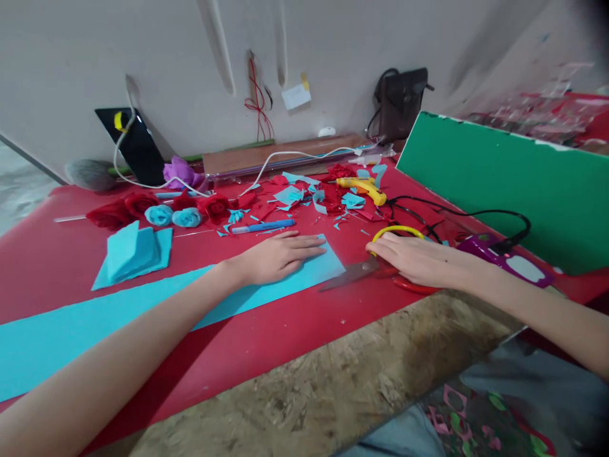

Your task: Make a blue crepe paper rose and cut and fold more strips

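Note:
My left hand lies flat, fingers stretched out, on the right end of a long light-blue paper strip that runs to the left edge of the view. My right hand is over a pair of scissors with one yellow and one red handle loop, gripping them at the handles. The blades point left, low over the red table, just right of the strip's end. Part of the handles is hidden under the hand. Beyond my left hand lies a blue pen. A stack of folded blue paper rests behind the strip.
Red and blue paper scraps litter the table's back, around a yellow glue gun. Paper roses lie at the back left. A purple power strip and a green board stand right. Bare wood board forms the near edge.

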The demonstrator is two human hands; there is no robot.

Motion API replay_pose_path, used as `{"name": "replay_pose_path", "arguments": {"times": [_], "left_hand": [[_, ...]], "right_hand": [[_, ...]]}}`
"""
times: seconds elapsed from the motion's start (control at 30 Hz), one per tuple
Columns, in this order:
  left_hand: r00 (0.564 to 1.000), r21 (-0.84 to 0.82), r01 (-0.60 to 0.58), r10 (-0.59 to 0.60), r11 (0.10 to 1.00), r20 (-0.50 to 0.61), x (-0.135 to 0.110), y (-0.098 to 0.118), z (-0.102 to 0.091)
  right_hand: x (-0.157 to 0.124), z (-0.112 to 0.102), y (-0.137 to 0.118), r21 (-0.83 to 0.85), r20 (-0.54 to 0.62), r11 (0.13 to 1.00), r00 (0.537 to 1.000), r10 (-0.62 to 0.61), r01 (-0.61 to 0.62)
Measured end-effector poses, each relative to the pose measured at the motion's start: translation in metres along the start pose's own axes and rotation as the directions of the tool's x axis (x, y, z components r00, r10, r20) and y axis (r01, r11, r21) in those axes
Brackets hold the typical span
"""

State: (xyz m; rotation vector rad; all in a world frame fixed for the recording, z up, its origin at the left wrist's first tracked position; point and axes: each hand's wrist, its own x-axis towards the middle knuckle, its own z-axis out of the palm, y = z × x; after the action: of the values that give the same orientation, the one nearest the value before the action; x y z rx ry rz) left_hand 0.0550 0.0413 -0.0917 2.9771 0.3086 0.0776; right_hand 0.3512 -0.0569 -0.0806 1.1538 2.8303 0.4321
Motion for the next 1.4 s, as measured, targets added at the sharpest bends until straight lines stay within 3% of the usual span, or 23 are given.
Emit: {"name": "replay_pose_path", "arguments": {"times": [0.33,0.63,0.93,1.13,1.4], "left_hand": [[1.000,-0.016,0.007,-0.007,1.000,0.002,-0.001,0.002,-0.001],[1.000,-0.020,-0.005,0.005,1.000,-0.018,-0.001,0.001,0.000],[1.000,-0.003,0.004,-0.004,1.000,-0.009,0.000,0.003,-0.001],[1.000,-0.010,0.003,-0.003,1.000,-0.017,0.000,0.002,0.001],[1.000,-0.009,0.012,-0.012,1.000,-0.017,0.000,0.002,0.001]], "right_hand": [[-0.006,0.005,0.002,0.001,-0.007,0.999,0.999,0.041,-0.041],[0.008,-0.004,-0.008,0.052,0.012,0.997,0.998,0.055,-0.056],[0.001,0.000,-0.008,0.042,-0.007,0.999,1.000,0.022,-0.022],[0.009,0.000,-0.014,0.030,0.029,0.996,0.996,0.083,-0.084],[0.017,-0.002,-0.025,-0.024,-0.035,0.999,0.999,0.040,-0.041]]}}
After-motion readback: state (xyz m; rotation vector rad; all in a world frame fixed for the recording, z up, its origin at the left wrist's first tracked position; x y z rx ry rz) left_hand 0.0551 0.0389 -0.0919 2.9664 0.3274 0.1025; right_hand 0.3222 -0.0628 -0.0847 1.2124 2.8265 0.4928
